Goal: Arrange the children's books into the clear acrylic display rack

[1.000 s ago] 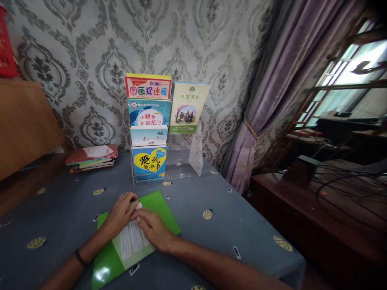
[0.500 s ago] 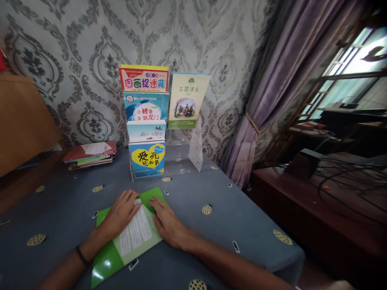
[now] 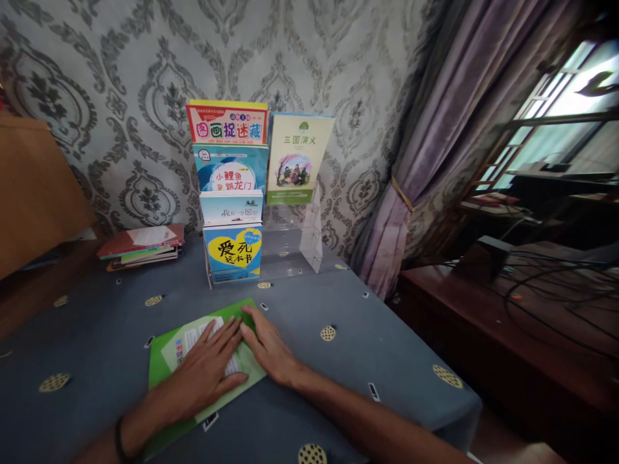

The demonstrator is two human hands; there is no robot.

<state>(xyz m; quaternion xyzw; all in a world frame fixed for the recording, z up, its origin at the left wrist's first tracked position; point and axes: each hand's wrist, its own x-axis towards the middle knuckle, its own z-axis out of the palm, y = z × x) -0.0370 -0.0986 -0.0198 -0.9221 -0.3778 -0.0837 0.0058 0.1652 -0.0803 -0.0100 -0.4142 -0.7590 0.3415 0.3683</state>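
Note:
A green book (image 3: 167, 346) lies closed and slanted on the blue tablecloth, printed with pale text panels. Across its middle my left hand (image 3: 213, 361) rests flat, fingers stretched toward the far right and thumb apart, covering much of the print. My right hand (image 3: 271, 348) lies over the book's right edge, its fingers extended and its fingertips close to those of my left. Neither hand grips anything. Behind the book stands a clear display rack (image 3: 311, 235) holding several children's books, with a yellow-and-blue book (image 3: 233, 254) lowest on the left and a cream-and-green book (image 3: 300, 158) at upper right.
A small stack of books (image 3: 140, 248) with a paper on top sits at the back left. The patterned tablecloth (image 3: 387, 361) drops at the right edge. Beyond it, a dark red desk (image 3: 449, 303) carries tangled black cables (image 3: 546, 309). A purple curtain (image 3: 416, 167) hangs behind.
My left hand has slid nearer and to the right over the book, its fingers now flatter and straighter. My right hand has shifted slightly, its fingertips close to the left's.

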